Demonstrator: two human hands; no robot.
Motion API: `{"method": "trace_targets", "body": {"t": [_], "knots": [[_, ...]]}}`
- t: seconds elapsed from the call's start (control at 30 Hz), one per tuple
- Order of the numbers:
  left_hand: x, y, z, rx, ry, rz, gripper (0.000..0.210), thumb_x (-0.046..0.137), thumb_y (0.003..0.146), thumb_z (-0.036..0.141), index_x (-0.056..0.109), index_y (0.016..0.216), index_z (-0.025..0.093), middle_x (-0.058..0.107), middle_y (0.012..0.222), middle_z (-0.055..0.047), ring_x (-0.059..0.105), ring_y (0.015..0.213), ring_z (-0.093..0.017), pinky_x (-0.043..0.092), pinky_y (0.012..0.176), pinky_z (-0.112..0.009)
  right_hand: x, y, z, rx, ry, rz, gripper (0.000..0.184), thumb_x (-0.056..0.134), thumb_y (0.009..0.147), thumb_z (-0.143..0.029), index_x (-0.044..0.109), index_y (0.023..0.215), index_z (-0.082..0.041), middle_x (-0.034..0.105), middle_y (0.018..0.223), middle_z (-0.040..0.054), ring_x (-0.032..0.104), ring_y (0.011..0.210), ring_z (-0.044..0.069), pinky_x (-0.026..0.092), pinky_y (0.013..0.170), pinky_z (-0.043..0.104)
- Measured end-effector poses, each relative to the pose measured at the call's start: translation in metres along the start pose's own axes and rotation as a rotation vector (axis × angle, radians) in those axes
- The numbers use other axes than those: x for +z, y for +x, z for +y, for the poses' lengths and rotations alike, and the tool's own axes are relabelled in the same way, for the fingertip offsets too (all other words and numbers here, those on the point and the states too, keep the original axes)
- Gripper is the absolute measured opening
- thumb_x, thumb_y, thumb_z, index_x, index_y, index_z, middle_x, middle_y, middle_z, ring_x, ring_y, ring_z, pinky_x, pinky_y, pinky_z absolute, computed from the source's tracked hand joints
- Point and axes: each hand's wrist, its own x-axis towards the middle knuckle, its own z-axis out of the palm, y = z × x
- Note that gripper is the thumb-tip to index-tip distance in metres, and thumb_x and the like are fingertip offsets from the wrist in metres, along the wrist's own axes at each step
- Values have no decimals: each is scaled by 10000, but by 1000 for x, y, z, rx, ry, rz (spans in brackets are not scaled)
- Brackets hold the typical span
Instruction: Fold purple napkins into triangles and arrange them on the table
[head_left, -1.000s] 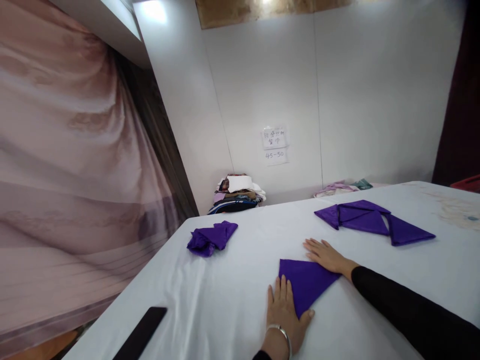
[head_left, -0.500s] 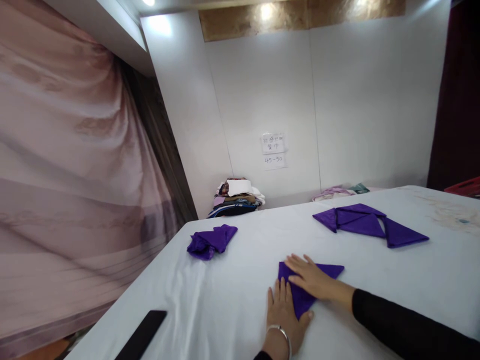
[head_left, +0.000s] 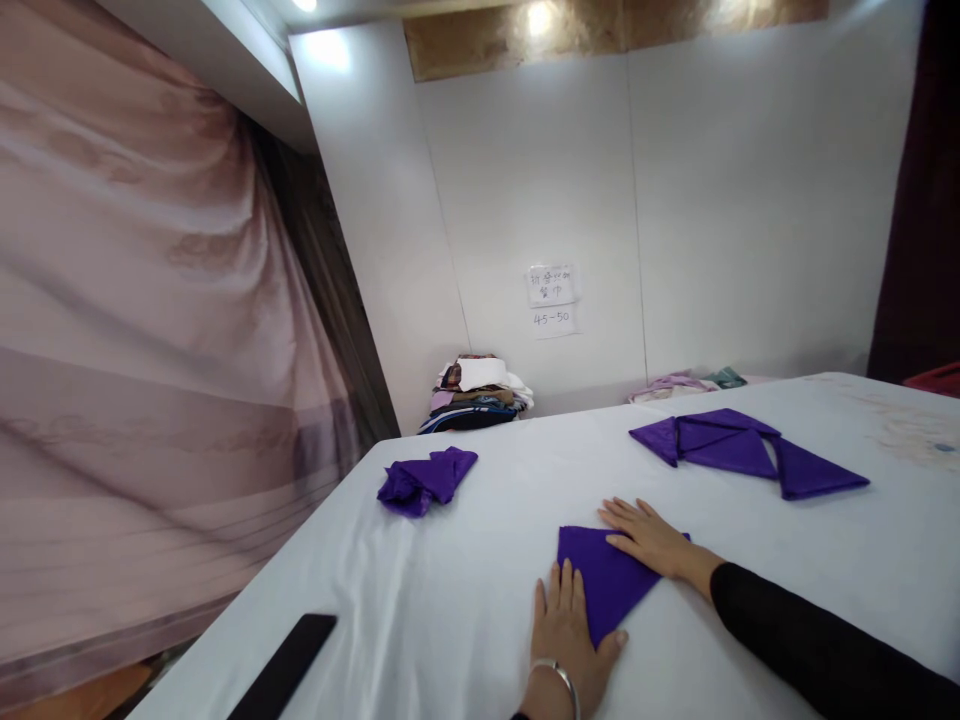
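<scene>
White desk [head_left: 439, 630] has a scrunched bundle [head_left: 424, 482] and black slab [head_left: 285, 666] off left, folded pieces [head_left: 720, 442] back right, plus a purple cloth [head_left: 609, 582] up front, partly under left hand [head_left: 568, 632] and right hand [head_left: 651, 542], both flat, ungripping.

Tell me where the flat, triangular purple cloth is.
In the head view, the flat, triangular purple cloth lies right of centre on the white tablecloth, with the left hand at its left edge and the right hand over its upper right.
</scene>
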Motion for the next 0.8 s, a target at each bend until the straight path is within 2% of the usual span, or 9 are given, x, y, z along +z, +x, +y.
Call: {"method": "trace_targets", "body": {"t": [0.13, 0.3, 0.47, 0.57, 0.67, 0.8], "knots": [[6, -9, -11, -3, 10, -2, 821, 193, 792, 668, 107, 1402, 126, 33, 1485, -74, -38, 1355, -243, -11, 1103, -463, -2, -3, 15, 49, -15, 3, 618, 203, 859, -617, 291, 1379, -296, 226, 1461, 19, 132, 1343, 246, 60, 1067, 476], [13, -28, -33, -131, 110, -59, 854, 321, 752, 648, 127, 1394, 119, 46, 1472, -68, 6, 1353, -263, 4, 1098, -482, -6, -10, 25, 94, -37, 28, 624, 172, 858, -617, 291, 1380, -297, 225, 1460, 19, 128, 1344, 244, 67, 1065, 479], [6, -50, -50, -203, 151, -42, 800, 347, 762, 611, 199, 1383, 127, 125, 1456, -62, 97, 1348, -268, 64, 1098, -484, -8, -13, 29, 134, -58, 38, 654, 162, 847, -635, 298, 1380, -280, 226, 1458, 30, 135, 1342, 250, 87, 1062, 490], [-1, -45, -40, -199, 156, 49, 786, 291, 797, 606, 169, 1388, 103, 103, 1462, -82, 85, 1349, -269, 91, 1093, -495, -8, -12, 30, 126, -55, 46, 667, 162, 845, -639, 304, 1378, -266, 233, 1455, 42, 142, 1340, 255, 94, 1057, 500], [-2, -27, -15, -72, 142, 131, 780, 271, 806, 624, 138, 1398, 133, 57, 1473, -62, 23, 1354, -249, 52, 1102, -482, -8, -12, 30, 120, -65, 49, 654, 163, 850, -629, 320, 1372, -268, 244, 1451, 46, 156, 1337, 254, 102, 1054, 502], [5, -11, 12, 50, 115, 85, 760, 221, 819, 629, 131, 1399, 145, 61, 1477, -69, 20, 1356, -246, 35, 1101, -494, -9, -13, 29, 137, -90, 44, 653, 168, 853, -621, 325, 1371, -256, 245, 1452, 48, 161, 1336, 250, 111, 1055, 496]]}}
